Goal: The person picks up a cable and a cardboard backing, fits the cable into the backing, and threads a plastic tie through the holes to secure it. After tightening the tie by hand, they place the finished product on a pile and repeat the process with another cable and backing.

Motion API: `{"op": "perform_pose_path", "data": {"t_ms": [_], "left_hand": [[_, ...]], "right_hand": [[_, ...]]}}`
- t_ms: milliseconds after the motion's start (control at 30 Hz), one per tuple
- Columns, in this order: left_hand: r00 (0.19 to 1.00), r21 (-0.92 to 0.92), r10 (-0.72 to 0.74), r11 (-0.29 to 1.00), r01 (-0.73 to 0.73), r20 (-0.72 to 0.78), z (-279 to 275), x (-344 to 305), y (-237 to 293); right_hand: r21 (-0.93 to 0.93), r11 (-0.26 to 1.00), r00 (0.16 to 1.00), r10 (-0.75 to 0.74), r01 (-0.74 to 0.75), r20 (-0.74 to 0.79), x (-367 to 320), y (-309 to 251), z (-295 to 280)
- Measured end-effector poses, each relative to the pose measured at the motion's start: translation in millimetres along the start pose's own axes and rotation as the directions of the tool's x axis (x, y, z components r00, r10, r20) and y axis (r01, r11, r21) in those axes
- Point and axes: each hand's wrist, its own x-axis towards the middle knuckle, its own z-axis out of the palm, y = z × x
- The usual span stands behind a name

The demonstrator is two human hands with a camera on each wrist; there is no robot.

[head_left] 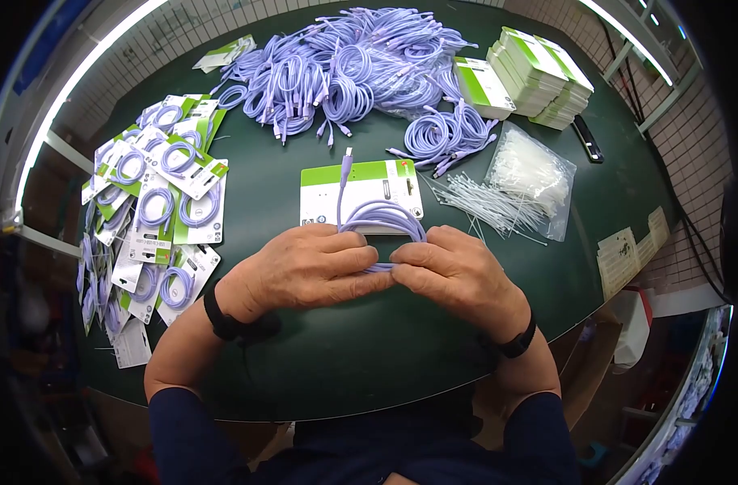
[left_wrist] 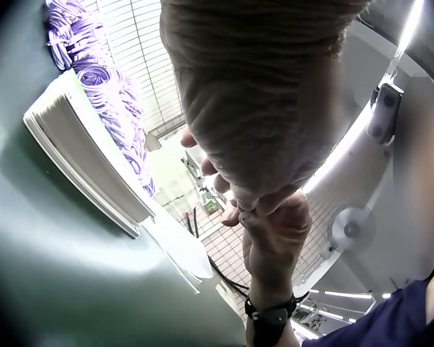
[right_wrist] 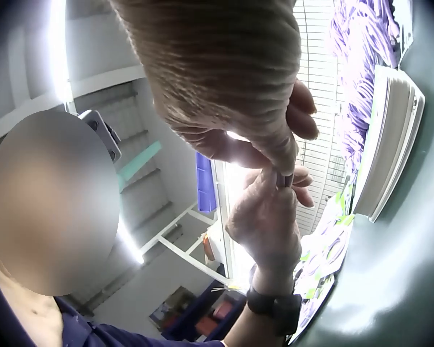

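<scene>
A lilac charging cable (head_left: 382,212) is gathered into a loose coil between the two hands. The left hand (head_left: 316,263) grips the coil's left side with thumb and bent fingers. From there one cable end stands up, with its metal-tipped plug (head_left: 347,166) pointing away. On the coil's right side the right hand (head_left: 454,263) pinches the loops, and both thumbs meet at the near side. Just beyond the hands lies a stack of green and white cards (head_left: 319,202), partly covered by the coil. In both wrist views the palms hide most of the cable.
A large heap of lilac cables (head_left: 353,65) lies at the back. Carded cables (head_left: 154,206) pile up on the left. Card stacks (head_left: 539,77), a bag of white cable ties (head_left: 534,174), loose ties (head_left: 490,202) and a black tool (head_left: 587,139) sit on the right.
</scene>
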Motion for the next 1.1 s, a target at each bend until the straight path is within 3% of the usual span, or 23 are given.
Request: {"op": "perform_pose_path", "data": {"t_ms": [133,233,267,367,400,500,533,633,767,1033,1100], "left_hand": [[0.998,-0.01,0.021,1.0,-0.021,-0.053,3.5,5.6,-8.0],[0.954,0.067,-0.059,0.994,0.082,-0.293,2.5,11.8,-9.8],[0.956,0.062,-0.056,0.995,0.077,-0.288,3.6,9.7,-12.8],[0.889,0.04,-0.386,0.912,0.407,-0.246,13.1,-5.4,-26.6],[0.889,0.037,-0.388,0.912,0.408,-0.243,18.4,-5.2,-30.0],[0.81,0.135,-0.585,0.799,0.586,-0.051,35.0,2.6,-40.4],[0.807,0.129,-0.589,0.797,0.59,-0.053,36.6,2.2,-43.8],[0.695,0.245,-0.692,0.721,0.648,0.197,39.5,2.1,-55.7],[0.652,0.16,-0.684,0.72,0.675,0.329,31.8,3.4,-63.3],[0.831,0.014,-0.538,0.84,0.542,0.141,29.7,-12.9,-70.9],[0.868,0.127,-0.491,0.868,0.48,0.077,22.5,-12.9,-67.0]], "right_hand": [[0.025,0.999,0.996,0.044,-0.042,-0.074,-4.9,9.5,4.2],[0.066,0.994,0.986,0.096,-0.088,-0.139,-9.8,20.9,4.8],[0.073,0.992,0.978,0.117,-0.106,-0.17,-11.5,24.7,4.0],[0.086,0.985,0.963,0.162,-0.146,-0.215,-12.6,31.6,4.6],[0.094,0.982,0.958,0.179,-0.161,-0.225,-12.5,32.9,5.4],[0.109,0.977,0.947,0.206,-0.184,-0.248,-12.6,37.1,6.9],[0.113,0.974,0.938,0.22,-0.196,-0.267,-13.9,38.5,6.6],[0.12,0.965,0.921,0.258,-0.233,-0.291,-18.5,42.6,5.3],[0.149,0.948,0.895,0.314,-0.279,-0.318,-21.3,45.3,4.4],[0.201,0.93,0.863,0.362,-0.308,-0.353,-22.3,44.1,4.6],[0.247,0.914,0.842,0.395,-0.321,-0.368,-21.8,41.8,4.2]]}}
